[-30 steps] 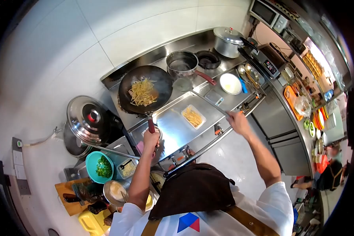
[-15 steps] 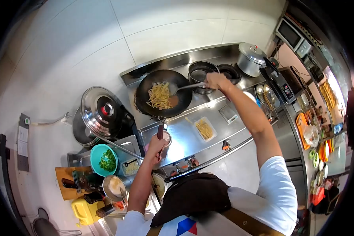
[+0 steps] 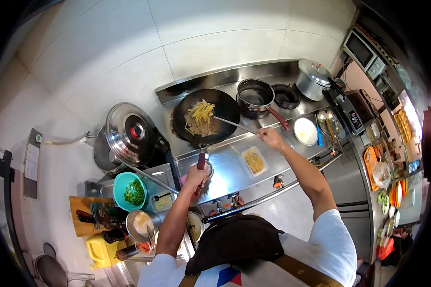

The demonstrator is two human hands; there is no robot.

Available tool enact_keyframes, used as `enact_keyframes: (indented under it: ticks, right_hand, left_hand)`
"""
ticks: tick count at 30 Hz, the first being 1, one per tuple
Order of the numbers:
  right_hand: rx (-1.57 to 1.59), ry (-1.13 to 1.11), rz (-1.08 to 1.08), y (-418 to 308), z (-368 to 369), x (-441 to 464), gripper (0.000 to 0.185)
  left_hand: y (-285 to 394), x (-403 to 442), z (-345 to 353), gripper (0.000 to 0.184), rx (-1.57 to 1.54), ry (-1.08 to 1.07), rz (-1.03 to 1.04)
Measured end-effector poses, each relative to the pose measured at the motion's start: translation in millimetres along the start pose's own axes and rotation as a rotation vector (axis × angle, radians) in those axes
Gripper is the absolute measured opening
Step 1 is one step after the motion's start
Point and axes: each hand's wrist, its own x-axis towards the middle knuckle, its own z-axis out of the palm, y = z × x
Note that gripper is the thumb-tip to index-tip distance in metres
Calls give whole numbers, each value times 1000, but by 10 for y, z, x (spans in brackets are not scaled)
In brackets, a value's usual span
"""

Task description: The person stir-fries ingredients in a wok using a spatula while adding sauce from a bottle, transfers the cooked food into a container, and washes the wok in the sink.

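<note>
Matt metal wok, glossy metal counter

Wok: black, round, wide; sits open side up on the stove, with a dark red handle toward the near side. Strips: thin, yellow, heaped left of the wok's middle. Brown bits: lie spread just below the heap. Ladle: metal, long; slants over the wok's right rim to the strips, head mostly hidden.
</note>
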Motion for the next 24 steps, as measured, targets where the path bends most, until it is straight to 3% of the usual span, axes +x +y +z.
enact_keyframes:
  ticks: [3,16,24]
  right_hand:
    - [-30,30,47,-280,-311,-411,37]
    - [58,110,144,3,-726,-1691,35]
    - [-13,193,238,241,-864,-2744,35]
  left_hand:
    - [-37,-63,50,11,-17,-9,-16]
    - [-227,-241,337,13,-10,-82,10]
    - [-216,103,218,8,-35,-66,81]
